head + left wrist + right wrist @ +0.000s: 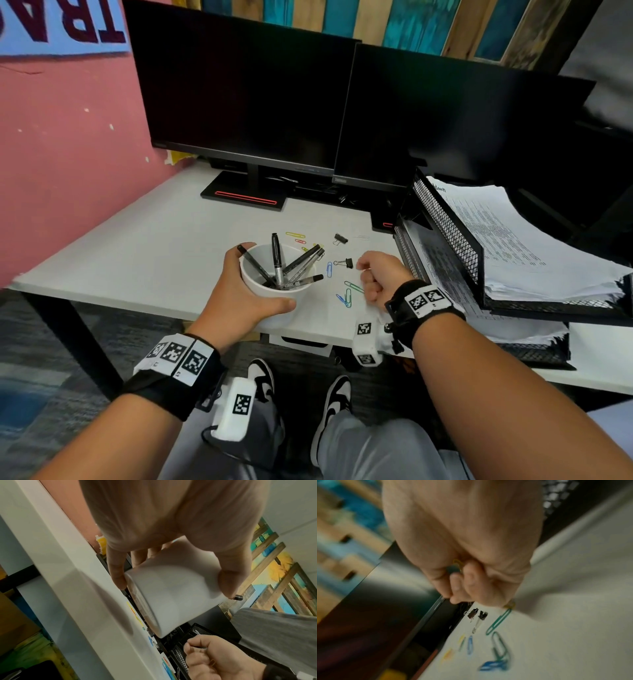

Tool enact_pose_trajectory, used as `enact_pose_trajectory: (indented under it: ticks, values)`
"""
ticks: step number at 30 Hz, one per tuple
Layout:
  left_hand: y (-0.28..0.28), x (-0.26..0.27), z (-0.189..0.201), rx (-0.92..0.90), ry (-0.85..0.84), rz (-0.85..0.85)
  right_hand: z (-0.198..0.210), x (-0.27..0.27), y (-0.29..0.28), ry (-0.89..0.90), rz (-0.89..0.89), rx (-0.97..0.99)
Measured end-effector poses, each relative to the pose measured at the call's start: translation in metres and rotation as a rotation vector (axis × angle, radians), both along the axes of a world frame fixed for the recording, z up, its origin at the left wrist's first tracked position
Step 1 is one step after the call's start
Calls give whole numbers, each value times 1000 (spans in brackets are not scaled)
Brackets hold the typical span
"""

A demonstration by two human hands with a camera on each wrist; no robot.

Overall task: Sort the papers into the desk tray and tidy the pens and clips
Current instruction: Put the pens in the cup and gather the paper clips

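My left hand grips a white cup that is tilted and lifted off the desk, as the left wrist view shows. Several black pens stand in the cup. My right hand is curled into a fist over the desk, just right of the cup. In the right wrist view this hand holds paper clips inside the fist, yellow and green ones peeking out. Loose coloured paper clips and black binder clips lie scattered on the white desk.
A black mesh two-tier desk tray with a stack of printed papers stands at the right. Two dark monitors fill the back of the desk. A pink wall borders the left side.
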State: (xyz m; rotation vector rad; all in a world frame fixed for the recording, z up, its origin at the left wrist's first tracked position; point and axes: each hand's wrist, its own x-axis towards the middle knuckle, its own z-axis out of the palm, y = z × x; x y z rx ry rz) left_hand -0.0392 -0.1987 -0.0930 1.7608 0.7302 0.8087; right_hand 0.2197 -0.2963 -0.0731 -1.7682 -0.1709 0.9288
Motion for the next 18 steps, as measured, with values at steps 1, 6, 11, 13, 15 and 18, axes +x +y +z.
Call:
enact_pose_trajectory:
  ticks: [1, 6, 11, 13, 15, 18]
  values:
    - [0, -1, 0, 0, 0, 1, -1, 0, 2, -213, 100, -126]
    - [0, -2, -1, -1, -2, -3, -16, 12, 15, -909, 388, -561]
    - [1, -1, 2, 4, 5, -2, -24, 14, 22, -921, 513, -724]
    - [1, -1, 2, 0, 5, -4, -22, 14, 24, -917, 556, -743]
    - [0, -1, 2, -1, 8, -3, -21, 13, 26, -912, 610, -738]
    - [0, 0, 1, -3, 11, -6, -8, 8, 24, -877, 602, -603]
